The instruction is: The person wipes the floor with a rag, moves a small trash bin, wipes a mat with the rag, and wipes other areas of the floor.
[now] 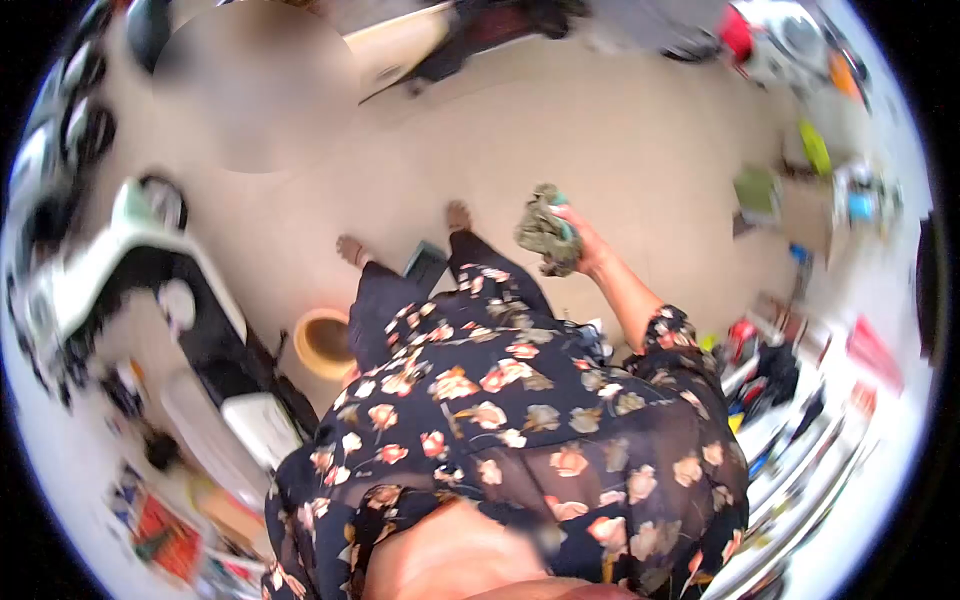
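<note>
My right hand point(586, 245) is stretched out in front of me at the right, its fingers closed round a crumpled grey-green cloth point(545, 238). A little teal shows at the cloth's upper edge, beside the fingers. The cloth hangs above the floor, apart from other things. Of my left hand only a small bit of skin point(350, 376) seems to show, between my patterned shirt and a round tan tub point(301, 345). Its fingers are hidden, and I cannot tell whether it touches the tub.
Beige tiled floor point(420, 150) spreads ahead of my feet. A white and black scooter point(215, 340) stands at the left, another motorbike point(500, 35) at the top. Cardboard boxes point(805, 215) lie at the right, above a cluttered shelf point(800, 430). A dark box-like thing point(427, 262) is between my legs.
</note>
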A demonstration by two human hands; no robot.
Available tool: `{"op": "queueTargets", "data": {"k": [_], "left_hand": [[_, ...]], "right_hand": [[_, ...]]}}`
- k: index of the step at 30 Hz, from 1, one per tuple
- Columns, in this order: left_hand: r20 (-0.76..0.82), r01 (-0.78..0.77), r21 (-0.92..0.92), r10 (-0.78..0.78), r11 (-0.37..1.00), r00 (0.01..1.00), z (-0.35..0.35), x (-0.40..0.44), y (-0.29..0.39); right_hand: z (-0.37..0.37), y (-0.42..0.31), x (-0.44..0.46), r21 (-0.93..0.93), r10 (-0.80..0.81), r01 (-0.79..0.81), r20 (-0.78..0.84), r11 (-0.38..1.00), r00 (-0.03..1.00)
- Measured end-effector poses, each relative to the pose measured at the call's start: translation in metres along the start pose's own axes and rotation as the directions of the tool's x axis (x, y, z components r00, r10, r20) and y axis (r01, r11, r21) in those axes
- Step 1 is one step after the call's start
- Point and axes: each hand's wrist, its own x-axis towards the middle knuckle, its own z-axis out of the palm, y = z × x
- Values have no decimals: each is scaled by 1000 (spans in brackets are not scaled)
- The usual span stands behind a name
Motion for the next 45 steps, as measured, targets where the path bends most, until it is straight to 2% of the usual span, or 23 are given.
{"op": "queueTargets", "data": {"k": [2,4,5,8,9,10,12,13,14,15,16,18,20,21,28,33,34,35,36,38,39,43,45], "left_hand": [[-22,30,-368,-41,929,999,4,6,56],[-20,-12,-532,2,847,1000,11,24,128],[-8,-31,-536,31,844,999,17,33,166],[2,-110,-321,117,941,993,9,23,270],[23,-16,-388,27,921,999,-4,53,281],[49,-53,-82,57,995,997,-25,112,246],[263,-193,-107,215,975,941,-49,167,249],[265,-232,42,213,972,940,-46,188,263],[265,-268,189,214,945,940,-40,208,279],[185,-110,81,93,991,978,-28,217,303],[121,-116,102,104,988,987,-19,209,334],[170,-109,48,100,993,980,-1,171,405],[205,-164,88,143,983,968,19,160,420],[190,-199,152,168,968,967,28,138,436],[98,-121,179,105,976,990,20,124,448],[124,-148,199,125,969,984,19,104,469],[118,-159,213,136,964,984,15,110,471],[211,-125,67,109,990,972,1,120,454],[176,-143,167,113,975,978,-4,138,440],[167,-128,180,98,975,981,-6,129,440],[136,-107,230,77,967,988,-2,124,449],[191,-126,292,71,948,979,16,118,460],[251,-177,242,114,954,961,29,117,460]], "right_hand": [[-11,-25,-19,164,-115,116,-17,980,993],[-52,-46,-34,346,-198,192,-20,918,980],[-92,-42,-37,398,-235,214,4,892,972],[-108,-33,-66,604,-398,397,-141,691,907],[-104,-35,-71,602,-419,448,-200,661,886],[-111,-34,-76,610,-482,488,-191,624,855],[-123,-18,-85,626,-600,561,-181,541,780],[-115,-12,-99,572,-587,657,-340,491,735],[-118,6,-104,588,-590,694,-407,416,697],[-124,21,-109,596,-586,729,-472,337,658],[-129,29,-112,600,-580,754,-525,267,623],[-151,53,-110,589,-550,797,-625,135,554],[-177,93,-102,551,-481,835,-737,-20,475],[-158,99,-111,552,-464,832,-752,-54,469],[-143,103,-117,561,-405,827,-753,16,519],[-172,121,-117,548,-303,833,-810,-82,503],[-175,121,-110,549,-344,835,-792,-42,504],[-175,124,-107,548,-375,836,-772,18,514],[-175,126,-102,544,-404,835,-749,78,526],[-160,108,-97,528,-308,844,-791,91,528],[-151,95,-95,517,-272,852,-811,80,518],[-143,74,-121,405,-330,912,-853,72,405],[-165,76,-132,335,-342,939,-876,78,341]]}}
